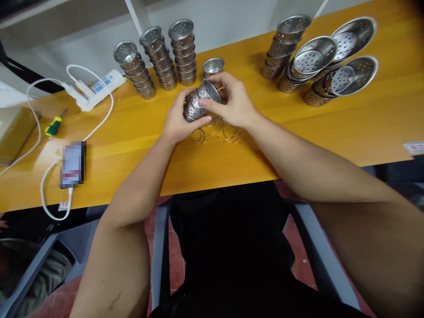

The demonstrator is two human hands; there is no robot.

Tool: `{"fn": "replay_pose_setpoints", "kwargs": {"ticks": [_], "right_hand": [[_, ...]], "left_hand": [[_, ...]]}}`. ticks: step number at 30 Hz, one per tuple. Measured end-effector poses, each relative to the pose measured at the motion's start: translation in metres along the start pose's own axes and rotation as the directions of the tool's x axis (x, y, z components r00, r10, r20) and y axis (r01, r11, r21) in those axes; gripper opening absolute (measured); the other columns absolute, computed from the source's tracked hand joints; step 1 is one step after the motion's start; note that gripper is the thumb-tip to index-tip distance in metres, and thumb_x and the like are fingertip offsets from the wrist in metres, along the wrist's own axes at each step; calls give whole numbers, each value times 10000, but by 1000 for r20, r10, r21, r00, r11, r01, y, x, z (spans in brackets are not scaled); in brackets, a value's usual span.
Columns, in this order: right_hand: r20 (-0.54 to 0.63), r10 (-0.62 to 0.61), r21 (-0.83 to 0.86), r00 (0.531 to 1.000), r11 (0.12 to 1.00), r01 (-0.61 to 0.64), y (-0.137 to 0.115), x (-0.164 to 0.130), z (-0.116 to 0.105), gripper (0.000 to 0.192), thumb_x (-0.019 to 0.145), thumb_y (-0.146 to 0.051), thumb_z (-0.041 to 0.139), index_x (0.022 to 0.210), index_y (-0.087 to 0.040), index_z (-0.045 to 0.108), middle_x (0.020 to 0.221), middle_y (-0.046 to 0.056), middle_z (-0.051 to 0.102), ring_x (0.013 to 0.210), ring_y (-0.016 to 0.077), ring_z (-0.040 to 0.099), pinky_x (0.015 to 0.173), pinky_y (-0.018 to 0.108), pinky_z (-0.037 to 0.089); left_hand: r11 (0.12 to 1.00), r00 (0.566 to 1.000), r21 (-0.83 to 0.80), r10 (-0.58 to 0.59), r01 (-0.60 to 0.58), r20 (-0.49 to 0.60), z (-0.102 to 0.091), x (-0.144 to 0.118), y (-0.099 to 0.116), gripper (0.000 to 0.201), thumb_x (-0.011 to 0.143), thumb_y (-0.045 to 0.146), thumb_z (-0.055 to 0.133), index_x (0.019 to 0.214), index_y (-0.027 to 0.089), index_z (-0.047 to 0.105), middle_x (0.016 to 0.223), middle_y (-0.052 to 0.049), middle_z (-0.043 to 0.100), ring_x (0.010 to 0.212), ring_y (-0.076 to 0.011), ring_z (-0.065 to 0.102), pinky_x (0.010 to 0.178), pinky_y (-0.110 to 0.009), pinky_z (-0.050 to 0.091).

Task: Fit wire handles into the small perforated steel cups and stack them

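Both of my hands hold a small perforated steel cup just above the orange table. My left hand grips it from below and the left, thumb lying along its side. From the right, my right hand wraps its rim, with the thumb on the cup's mouth. Several thin wire rings lie on the table right under my hands. A single steel cup stands upright just behind my fingers.
Three leaning stacks of perforated cups stand at the back. Stacks of wider perforated bowls lie at the back right. At the left are a power strip, white cables, a screwdriver and a phone.
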State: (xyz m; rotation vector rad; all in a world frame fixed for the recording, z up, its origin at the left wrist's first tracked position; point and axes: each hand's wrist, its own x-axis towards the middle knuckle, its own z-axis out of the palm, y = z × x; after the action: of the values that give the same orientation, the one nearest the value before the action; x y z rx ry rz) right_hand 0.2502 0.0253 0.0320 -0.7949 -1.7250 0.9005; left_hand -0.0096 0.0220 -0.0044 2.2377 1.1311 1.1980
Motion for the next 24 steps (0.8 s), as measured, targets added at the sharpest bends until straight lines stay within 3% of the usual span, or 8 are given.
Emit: {"fn": "replay_pose_setpoints", "kwargs": {"ticks": [6, 9, 15, 18, 20, 22, 24], "right_hand": [[49, 1, 4, 999, 1000, -1, -2, -5, 4, 1140, 710, -1240, 1010, 1441, -388, 813, 1459, 127, 855, 1502, 514, 796, 1322, 729, 715], [66, 0, 23, 998, 1000, -1, -5, -5, 0, 1106, 688, -1225, 1031, 1416, -417, 831, 1468, 109, 865, 1479, 515, 804, 1337, 759, 705], [74, 20, 20, 997, 1000, -21, -22, -4, -8, 1143, 670, -1238, 998, 1478, -448, 824, 1487, 93, 870, 1511, 515, 795, 1296, 757, 729], [22, 15, 51, 1000, 999, -16, -27, -1, -13, 1077, 700, -1229, 974, 1456, -477, 820, 1572, 61, 858, 1521, 506, 794, 1320, 752, 720], [-53, -3, 73, 999, 997, 7, -22, 3, -16, 1019, 739, -1205, 959, 1456, -494, 820, 1612, 37, 856, 1537, 499, 766, 1317, 762, 699], [-135, -22, 65, 991, 997, 31, -10, 8, -19, 994, 752, -1175, 961, 1492, -527, 820, 1599, 13, 874, 1590, 497, 694, 1327, 782, 648], [-202, -42, 18, 978, 999, 46, 3, 12, -23, 952, 743, -1136, 988, 1502, -584, 825, 1532, -13, 898, 1638, 498, 612, 1388, 807, 562]], "left_hand": [[999, 1000, 29, -22, 21, 17, 3, -1, 3, 1017, 901, 973, 1058, 1593, 297, 744, 1492, -124, 878, 1516, -436, 859, 1460, -683, 635], [999, 999, 18, -35, 35, 27, 4, 0, 5, 988, 921, 916, 1071, 1604, 280, 747, 1446, -122, 875, 1517, -435, 854, 1451, -680, 643], [999, 999, -31, -12, 14, 49, -1, 0, 10, 1027, 910, 1099, 941, 1520, 284, 805, 1317, -95, 862, 1479, -449, 858, 1383, -710, 694], [999, 1000, -38, 13, -13, 0, -4, 3, -7, 1107, 865, 1175, 902, 1539, 303, 802, 1352, -94, 867, 1470, -437, 866, 1381, -701, 701], [1000, 995, -12, 11, -12, -98, -11, 7, -27, 1132, 870, 1159, 917, 1613, 318, 764, 1489, -112, 857, 1520, -424, 846, 1434, -690, 666], [1000, 975, 18, 3, 1, -222, -24, 9, -49, 1083, 903, 1088, 962, 1661, 351, 727, 1659, -129, 803, 1659, -423, 767, 1511, -679, 603], [1000, 965, 10, 9, -7, -262, -43, 8, -65, 930, 1015, 950, 971, 1706, 397, 688, 1746, -113, 767, 1759, -389, 689, 1580, -664, 535]]}}
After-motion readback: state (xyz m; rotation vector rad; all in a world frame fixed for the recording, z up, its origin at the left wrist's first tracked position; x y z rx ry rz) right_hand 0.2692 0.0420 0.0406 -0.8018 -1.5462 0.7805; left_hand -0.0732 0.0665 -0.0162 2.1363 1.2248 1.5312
